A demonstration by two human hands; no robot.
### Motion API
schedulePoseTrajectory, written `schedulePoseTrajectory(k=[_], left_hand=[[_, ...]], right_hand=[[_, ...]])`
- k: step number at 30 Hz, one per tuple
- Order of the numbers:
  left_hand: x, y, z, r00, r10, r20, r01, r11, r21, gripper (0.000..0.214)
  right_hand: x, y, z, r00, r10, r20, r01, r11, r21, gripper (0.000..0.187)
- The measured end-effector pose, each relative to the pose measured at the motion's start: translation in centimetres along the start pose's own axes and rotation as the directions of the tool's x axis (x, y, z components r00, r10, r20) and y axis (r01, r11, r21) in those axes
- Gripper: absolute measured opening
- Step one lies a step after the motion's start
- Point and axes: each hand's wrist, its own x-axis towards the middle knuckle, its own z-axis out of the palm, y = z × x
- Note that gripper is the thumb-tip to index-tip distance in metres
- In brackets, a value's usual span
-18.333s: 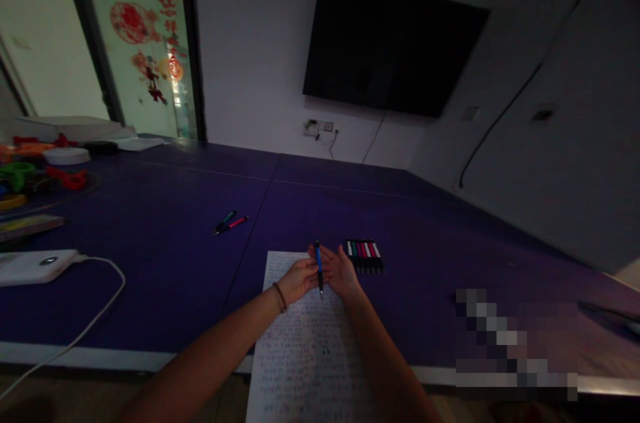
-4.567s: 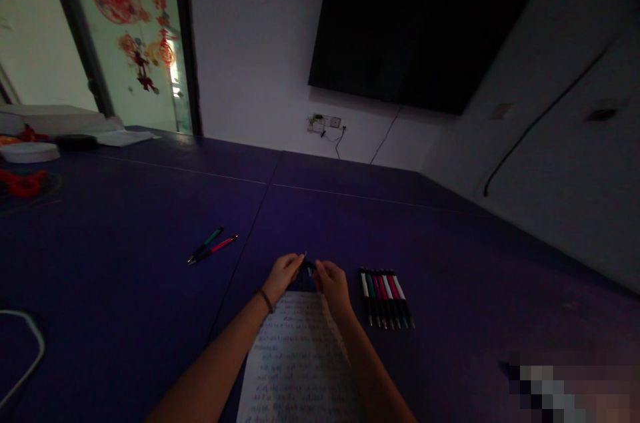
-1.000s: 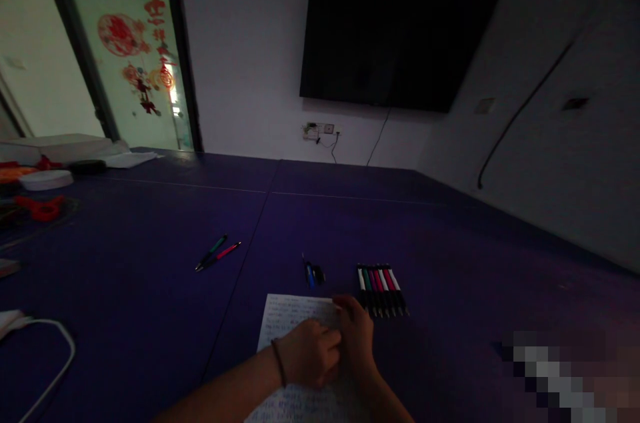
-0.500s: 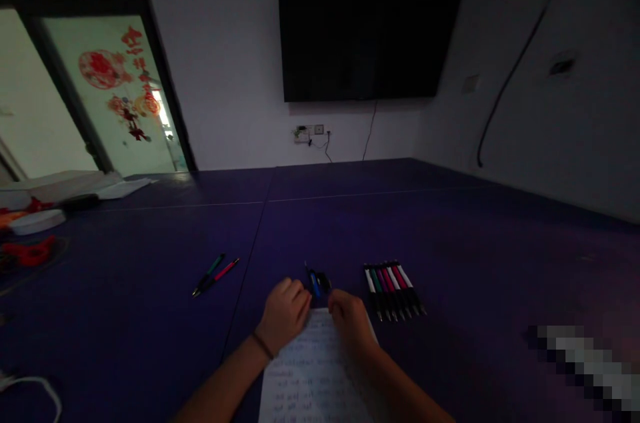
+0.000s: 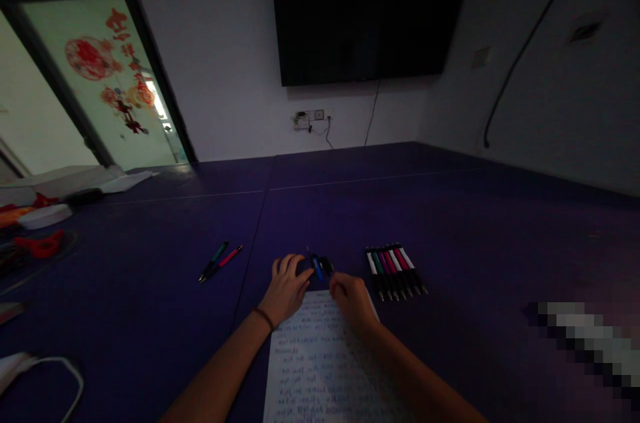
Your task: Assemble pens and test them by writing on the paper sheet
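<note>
My left hand (image 5: 286, 286) rests at the top left edge of a handwritten sheet of paper (image 5: 320, 363). Its fingers are spread and hold nothing. Just right of those fingertips lie a blue pen part (image 5: 317, 267) and a small dark piece (image 5: 327, 265). My right hand (image 5: 351, 299) is closed over the sheet's upper right, thumb against curled fingers; whatever is inside is hidden. To its right, several pens (image 5: 395, 271) with white, green, purple and pink barrels lie in a neat row, tips toward me.
Left of my hands, a green pen (image 5: 215, 259) and a pink pen (image 5: 227, 258) lie on the purple table (image 5: 165, 323). Red scissors-like handles (image 5: 43, 244), a white roll (image 5: 45, 216) and a white cable (image 5: 75, 376) are at the far left. A pixelated patch covers the right side.
My left hand has opened, its fingers spreading forward beside the blue part. The right hand stays closed in nearly the same place. The camera view has tilted down somewhat.
</note>
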Motion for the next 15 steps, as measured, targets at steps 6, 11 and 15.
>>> schedulePoseTrajectory(k=[6, 11, 15], left_hand=[[0.04, 0.03, -0.11, 1.0, 0.004, 0.013, -0.004, 1.0, 0.009, 0.03], [0.05, 0.09, -0.19, 1.0, -0.007, 0.006, 0.007, 1.0, 0.01, 0.031], [0.01, 0.03, -0.08, 1.0, -0.002, 0.026, 0.002, 1.0, 0.005, 0.034]], right_hand=[[0.08, -0.02, 0.07, 1.0, 0.006, 0.011, -0.006, 1.0, -0.007, 0.022], [0.06, 0.05, 0.09, 1.0, -0.004, 0.003, 0.003, 0.999, 0.034, 0.022], [0.02, 0.11, 0.13, 1.0, -0.007, 0.002, 0.007, 0.999, 0.035, 0.023]])
